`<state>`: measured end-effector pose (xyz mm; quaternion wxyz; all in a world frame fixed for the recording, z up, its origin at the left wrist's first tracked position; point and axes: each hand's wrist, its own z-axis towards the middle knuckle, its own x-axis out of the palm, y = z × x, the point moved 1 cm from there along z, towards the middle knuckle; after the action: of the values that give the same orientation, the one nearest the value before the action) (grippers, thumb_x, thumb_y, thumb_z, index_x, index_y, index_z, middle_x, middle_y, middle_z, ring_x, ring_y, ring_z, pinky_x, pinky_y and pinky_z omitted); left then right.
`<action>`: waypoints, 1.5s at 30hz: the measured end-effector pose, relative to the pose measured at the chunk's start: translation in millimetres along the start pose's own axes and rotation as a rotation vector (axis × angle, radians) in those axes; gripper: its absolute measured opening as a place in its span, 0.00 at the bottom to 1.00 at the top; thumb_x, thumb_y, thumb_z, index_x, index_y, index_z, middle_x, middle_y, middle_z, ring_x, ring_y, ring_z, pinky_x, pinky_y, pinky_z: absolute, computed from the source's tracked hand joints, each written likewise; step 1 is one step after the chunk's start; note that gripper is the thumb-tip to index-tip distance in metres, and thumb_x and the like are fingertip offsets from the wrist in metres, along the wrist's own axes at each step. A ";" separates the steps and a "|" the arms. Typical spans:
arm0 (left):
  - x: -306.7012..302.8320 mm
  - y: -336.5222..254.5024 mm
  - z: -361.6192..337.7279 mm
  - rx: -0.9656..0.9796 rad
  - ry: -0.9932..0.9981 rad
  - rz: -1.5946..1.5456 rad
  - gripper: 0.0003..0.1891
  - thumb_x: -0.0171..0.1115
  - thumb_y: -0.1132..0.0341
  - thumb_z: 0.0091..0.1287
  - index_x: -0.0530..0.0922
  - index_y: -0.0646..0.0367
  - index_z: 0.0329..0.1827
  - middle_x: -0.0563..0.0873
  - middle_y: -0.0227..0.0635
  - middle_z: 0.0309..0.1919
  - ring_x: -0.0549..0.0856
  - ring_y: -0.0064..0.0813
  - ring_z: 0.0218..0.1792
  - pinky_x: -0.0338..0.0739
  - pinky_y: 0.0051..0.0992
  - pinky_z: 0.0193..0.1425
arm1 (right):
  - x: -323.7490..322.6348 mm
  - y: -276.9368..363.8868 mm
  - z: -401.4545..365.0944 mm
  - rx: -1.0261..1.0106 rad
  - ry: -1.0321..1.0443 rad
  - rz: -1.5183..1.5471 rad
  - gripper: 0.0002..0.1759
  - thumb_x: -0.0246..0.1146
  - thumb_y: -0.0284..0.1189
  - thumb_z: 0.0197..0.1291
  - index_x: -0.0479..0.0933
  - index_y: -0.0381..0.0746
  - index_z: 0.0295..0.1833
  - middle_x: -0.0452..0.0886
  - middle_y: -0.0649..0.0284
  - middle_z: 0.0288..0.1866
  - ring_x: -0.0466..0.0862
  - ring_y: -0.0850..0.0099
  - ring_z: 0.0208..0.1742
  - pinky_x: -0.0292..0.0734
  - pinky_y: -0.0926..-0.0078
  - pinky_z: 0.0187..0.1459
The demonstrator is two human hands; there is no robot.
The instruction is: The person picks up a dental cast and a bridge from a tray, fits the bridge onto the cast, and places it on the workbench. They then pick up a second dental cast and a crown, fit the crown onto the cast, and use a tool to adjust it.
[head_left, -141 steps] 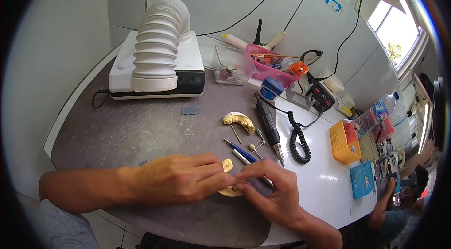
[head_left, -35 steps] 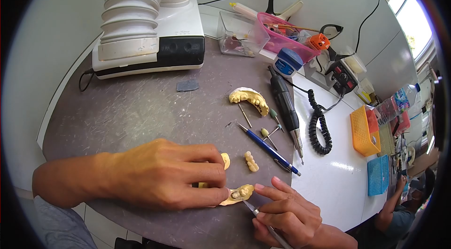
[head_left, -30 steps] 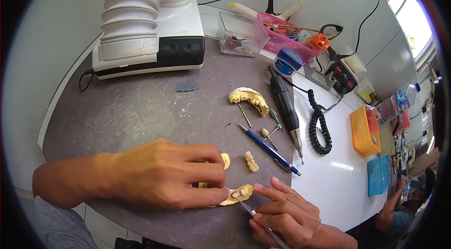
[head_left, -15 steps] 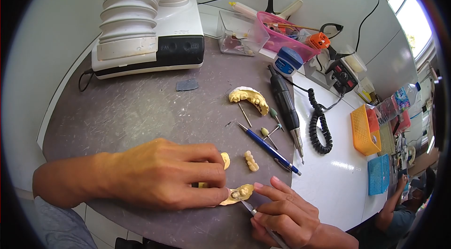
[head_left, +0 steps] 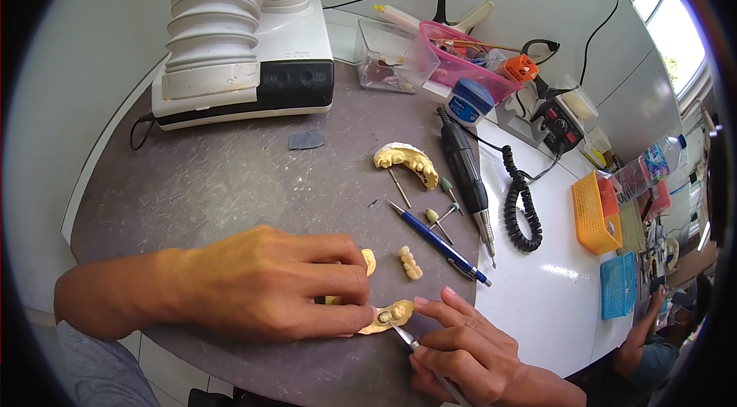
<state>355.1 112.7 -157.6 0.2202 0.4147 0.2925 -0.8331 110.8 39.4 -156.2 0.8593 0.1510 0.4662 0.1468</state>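
My left hand point(head_left: 288, 284) is closed over a yellow plaster dental cast point(head_left: 404, 307), whose right part with tooth stumps sticks out past the fingertips. In my right hand point(head_left: 470, 342) is a slim metal knife point(head_left: 405, 336), its blade tip touching the cast beside a stump. The right index fingertip rests by the cast's right end. Another yellow plaster piece point(head_left: 369, 261) shows partly behind my left fingers. Just beyond the hands lies a tooth-coloured dental bridge point(head_left: 411, 263).
Farther back lie an arch-shaped cast point(head_left: 407, 160), a blue mechanical pencil point(head_left: 439, 242), several grinding burs and a rotary handpiece point(head_left: 467, 169). A suction unit point(head_left: 246, 88) with a ribbed hose stands at the back left. A pink basket point(head_left: 461, 62) is behind; another person point(head_left: 660, 346) sits at right.
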 end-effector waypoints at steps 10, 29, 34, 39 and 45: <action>0.3 0.2 -0.4 0.003 -0.004 0.005 0.10 0.73 0.65 0.58 0.87 0.54 0.41 0.84 0.27 0.35 0.85 0.28 0.42 0.83 0.22 0.31 | 0.6 0.5 -0.6 0.004 -0.005 -0.009 0.08 0.69 0.19 0.59 0.75 0.33 0.33 0.81 0.53 0.34 0.85 0.48 0.56 0.76 0.41 0.63; -0.3 0.6 -0.3 0.004 0.000 0.002 0.09 0.73 0.65 0.58 0.87 0.55 0.41 0.84 0.27 0.34 0.85 0.28 0.42 0.83 0.21 0.30 | -0.7 -0.4 -2.6 -0.004 -0.011 0.010 0.08 0.71 0.20 0.58 0.76 0.34 0.34 0.82 0.53 0.35 0.86 0.49 0.56 0.78 0.44 0.63; 0.8 1.2 -0.8 0.012 -0.019 0.000 0.09 0.72 0.65 0.58 0.87 0.55 0.40 0.83 0.26 0.34 0.85 0.28 0.42 0.83 0.21 0.30 | 1.1 0.8 -0.3 0.005 -0.012 -0.011 0.09 0.71 0.20 0.57 0.76 0.35 0.34 0.83 0.53 0.35 0.86 0.50 0.56 0.78 0.45 0.62; 1.0 1.1 -0.6 0.009 -0.017 -0.001 0.09 0.72 0.66 0.58 0.87 0.55 0.40 0.83 0.26 0.34 0.85 0.28 0.42 0.83 0.21 0.30 | -5.2 -2.5 5.5 0.034 0.059 -0.065 0.15 0.78 0.23 0.48 0.76 0.40 0.33 0.85 0.62 0.33 0.89 0.62 0.50 0.86 0.64 0.54; 0.7 1.0 -0.2 0.009 -0.012 -0.002 0.09 0.72 0.66 0.57 0.87 0.55 0.40 0.83 0.27 0.34 0.86 0.28 0.42 0.83 0.21 0.30 | 0.6 -0.1 -0.5 0.016 -0.008 -0.004 0.08 0.71 0.20 0.57 0.76 0.34 0.34 0.83 0.54 0.35 0.86 0.50 0.56 0.78 0.45 0.62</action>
<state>355.4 112.0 -158.6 0.2195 0.4103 0.2877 -0.8371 110.7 39.6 -156.9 0.8601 0.1575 0.4644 0.1405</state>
